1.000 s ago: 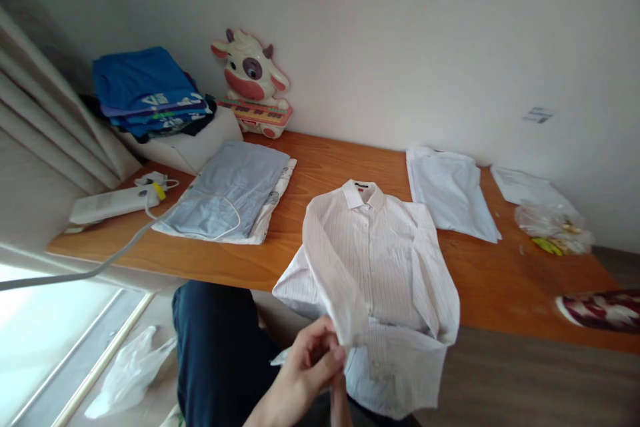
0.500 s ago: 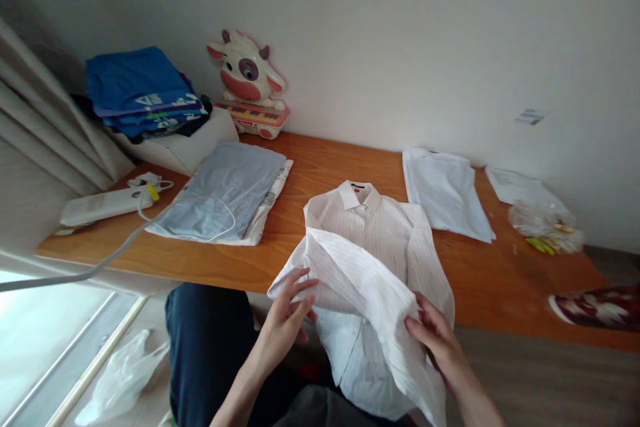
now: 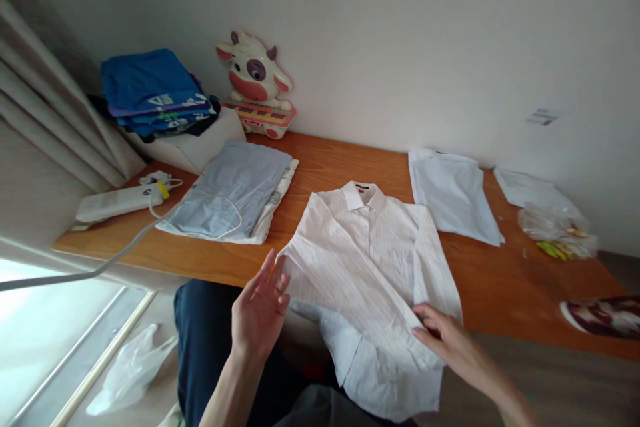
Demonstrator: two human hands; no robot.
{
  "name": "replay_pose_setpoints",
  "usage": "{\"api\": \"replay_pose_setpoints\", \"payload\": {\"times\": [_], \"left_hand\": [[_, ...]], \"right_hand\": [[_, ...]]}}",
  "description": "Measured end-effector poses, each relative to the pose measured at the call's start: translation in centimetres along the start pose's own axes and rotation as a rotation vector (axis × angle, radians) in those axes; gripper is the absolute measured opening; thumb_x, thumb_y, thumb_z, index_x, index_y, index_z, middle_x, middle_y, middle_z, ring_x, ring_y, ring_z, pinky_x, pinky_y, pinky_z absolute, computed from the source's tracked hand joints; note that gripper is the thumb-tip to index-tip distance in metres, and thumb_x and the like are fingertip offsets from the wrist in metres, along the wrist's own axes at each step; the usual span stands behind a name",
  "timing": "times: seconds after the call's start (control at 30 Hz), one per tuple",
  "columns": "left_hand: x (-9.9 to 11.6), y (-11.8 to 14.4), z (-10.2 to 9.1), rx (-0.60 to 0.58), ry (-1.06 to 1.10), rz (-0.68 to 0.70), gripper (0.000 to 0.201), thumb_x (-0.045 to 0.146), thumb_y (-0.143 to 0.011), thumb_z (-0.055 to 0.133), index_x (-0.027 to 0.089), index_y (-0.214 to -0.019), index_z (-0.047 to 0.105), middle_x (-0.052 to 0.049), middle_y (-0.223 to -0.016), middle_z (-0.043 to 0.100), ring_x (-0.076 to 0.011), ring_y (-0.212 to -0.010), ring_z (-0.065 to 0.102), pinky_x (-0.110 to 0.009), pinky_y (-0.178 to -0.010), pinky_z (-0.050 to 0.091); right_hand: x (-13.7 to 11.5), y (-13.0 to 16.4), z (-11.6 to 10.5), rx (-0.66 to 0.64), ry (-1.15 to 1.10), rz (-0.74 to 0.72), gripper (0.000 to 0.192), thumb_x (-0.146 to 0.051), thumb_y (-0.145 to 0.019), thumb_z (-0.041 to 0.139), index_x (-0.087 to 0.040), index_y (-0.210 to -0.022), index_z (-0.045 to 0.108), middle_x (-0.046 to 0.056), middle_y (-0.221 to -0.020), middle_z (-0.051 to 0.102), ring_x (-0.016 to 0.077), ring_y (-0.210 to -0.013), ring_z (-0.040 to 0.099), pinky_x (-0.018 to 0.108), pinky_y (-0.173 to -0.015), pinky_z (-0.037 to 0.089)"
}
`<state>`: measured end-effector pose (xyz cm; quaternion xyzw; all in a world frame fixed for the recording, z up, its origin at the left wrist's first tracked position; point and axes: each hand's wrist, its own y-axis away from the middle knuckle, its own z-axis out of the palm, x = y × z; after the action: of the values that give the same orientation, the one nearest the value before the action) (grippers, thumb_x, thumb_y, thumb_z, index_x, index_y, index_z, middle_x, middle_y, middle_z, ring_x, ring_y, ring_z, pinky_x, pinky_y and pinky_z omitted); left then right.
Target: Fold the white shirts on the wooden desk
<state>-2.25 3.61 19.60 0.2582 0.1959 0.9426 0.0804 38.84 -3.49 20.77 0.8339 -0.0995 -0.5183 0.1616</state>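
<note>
A white button-up shirt (image 3: 350,260) with thin stripes lies face up, its collar on the wooden table and its lower half hanging over the front edge toward my lap. One sleeve crosses the front diagonally toward the lower right. My right hand (image 3: 443,337) pinches that sleeve near its lower end, thumb and fingers closed on the cloth. At the shirt's left side, my left hand (image 3: 263,303) is open with the palm turned up. Its fingertips are beside the shirt's edge; whether they touch it I cannot tell.
Folded grey-blue cloth (image 3: 235,187) lies left on the wooden table (image 3: 345,153), under a cable. Behind are a blue clothes stack (image 3: 155,87) and a cow toy keyboard (image 3: 257,87). To the right are folded white cloth (image 3: 453,193), a plastic bag (image 3: 557,227) and a patterned object (image 3: 605,315).
My left hand has moved left and turned its palm up. The sleeve now lies flatter and wider over the shirt front, while my right hand keeps hold of its lower end.
</note>
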Motion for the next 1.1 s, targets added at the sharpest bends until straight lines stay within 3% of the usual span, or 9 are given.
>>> {"api": "replay_pose_setpoints", "payload": {"times": [0.2, 0.3, 0.47, 0.57, 0.7, 0.83, 1.1], "left_hand": [[-1.0, 0.1, -0.6, 0.033, -0.195, 0.056, 0.049, 0.023, -0.098, 0.069, 0.025, -0.148, 0.070, -0.007, -0.175, 0.045, -0.0114, -0.094, 0.075, -0.017, -0.058, 0.063], [-0.8, -0.1, -0.3, 0.028, -0.179, 0.031, 0.050, 0.024, -0.097, 0.070, 0.024, -0.147, 0.070, -0.009, -0.173, 0.046, -0.0113, -0.092, 0.075, -0.017, -0.058, 0.062], [-1.1, -0.8, 1.0, 0.049, -0.416, -0.047, 0.056, 0.034, -0.096, 0.076, 0.029, -0.152, 0.066, -0.009, -0.163, 0.055, -0.0102, -0.081, 0.073, -0.017, -0.046, 0.053], [-1.4, -1.3, 1.1, 0.052, -0.368, 0.001, 0.059, 0.033, -0.095, 0.078, 0.028, -0.152, 0.065, -0.008, -0.147, 0.065, -0.0105, -0.084, 0.073, -0.017, -0.051, 0.054], [-1.6, -1.5, 0.6, 0.053, -0.311, 0.059, 0.061, 0.034, -0.095, 0.078, 0.026, -0.154, 0.064, -0.008, -0.134, 0.070, -0.0119, -0.089, 0.073, -0.018, -0.058, 0.057], [-2.3, -1.3, 0.5, 0.108, -0.363, 0.101, 0.065, 0.038, -0.095, 0.078, 0.025, -0.157, 0.061, -0.008, -0.124, 0.072, -0.0132, -0.089, 0.071, -0.019, -0.059, 0.055], [-3.9, -1.3, 0.2, 0.175, -0.433, 0.191, 0.077, 0.038, -0.090, 0.084, 0.022, -0.161, 0.057, -0.005, -0.102, 0.074, -0.0135, -0.084, 0.068, -0.020, -0.061, 0.054]], "right_hand": [[-0.5, 0.8, -0.2, -0.009, 0.143, -0.076, 0.014, -0.041, -0.084, 0.085, -0.028, -0.088, 0.082, 0.003, -0.068, 0.076, 0.0231, -0.061, 0.071, 0.030, -0.059, 0.052], [-3.2, -1.4, 0.6, 0.021, 0.322, -0.159, 0.018, -0.044, -0.096, 0.073, -0.029, -0.101, 0.081, 0.003, -0.079, 0.079, 0.0233, -0.071, 0.075, 0.032, -0.067, 0.054], [-9.5, -10.2, 6.4, 0.081, 0.374, -0.454, 0.025, -0.034, -0.105, 0.062, -0.027, -0.126, 0.072, 0.008, -0.115, 0.080, 0.0249, -0.102, 0.077, 0.038, -0.089, 0.058], [-13.0, -16.7, 10.7, 0.117, 0.475, -0.621, 0.039, -0.026, -0.105, 0.061, -0.024, -0.143, 0.064, 0.013, -0.144, 0.070, 0.0284, -0.131, 0.066, 0.044, -0.110, 0.051], [-16.1, -23.8, 14.8, 0.157, 0.670, -0.571, 0.048, -0.026, -0.109, 0.056, -0.018, -0.156, 0.051, 0.017, -0.143, 0.068, 0.0315, -0.131, 0.062, 0.047, -0.113, 0.046], [-17.1, -27.3, 16.8, 0.184, 0.712, -0.573, 0.047, -0.009, -0.105, 0.047, -0.019, -0.151, 0.053, 0.014, -0.143, 0.067, 0.0296, -0.127, 0.061, 0.044, -0.110, 0.045], [-15.8, -28.9, 17.3, 0.122, 0.703, -0.764, 0.043, -0.001, -0.102, 0.046, -0.019, -0.136, 0.065, 0.010, -0.139, 0.066, 0.0266, -0.130, 0.054, 0.041, -0.114, 0.042]]}}
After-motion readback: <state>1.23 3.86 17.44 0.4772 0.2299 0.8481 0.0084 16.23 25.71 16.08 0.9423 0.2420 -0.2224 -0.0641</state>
